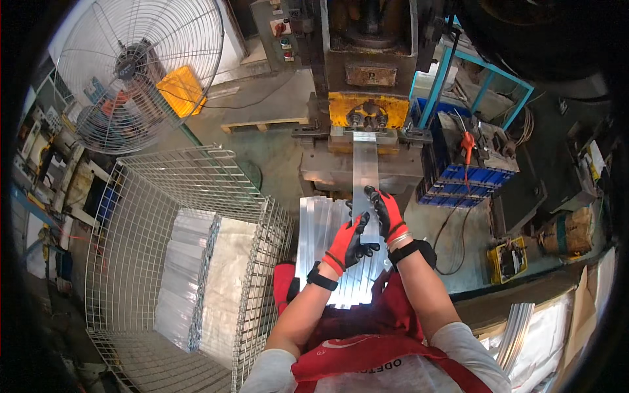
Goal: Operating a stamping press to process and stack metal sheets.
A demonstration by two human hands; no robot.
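Observation:
A long, flat, silvery metal strip [365,167] runs away from me, its far end at the die under the yellow-faced head of a press [368,108]. Both hands wear red gloves with black palms and fingers. My right hand [388,213] is closed on the strip's right edge. Closer to me, my left hand [348,243] grips the strip's near part from the left, thumb on the upper side. Beneath my hands lies a stack of similar metal strips [316,236], partly covered by my hands and forearms.
At left stands a wire mesh cage [180,160] holding stacked strips [180,281] and pale sheeting. Behind it is a large fan [141,65]. Blue crates [458,187] carry tools right of the press. A yellow basket [508,260] sits on the floor. Switches [283,42] are mounted beside the press.

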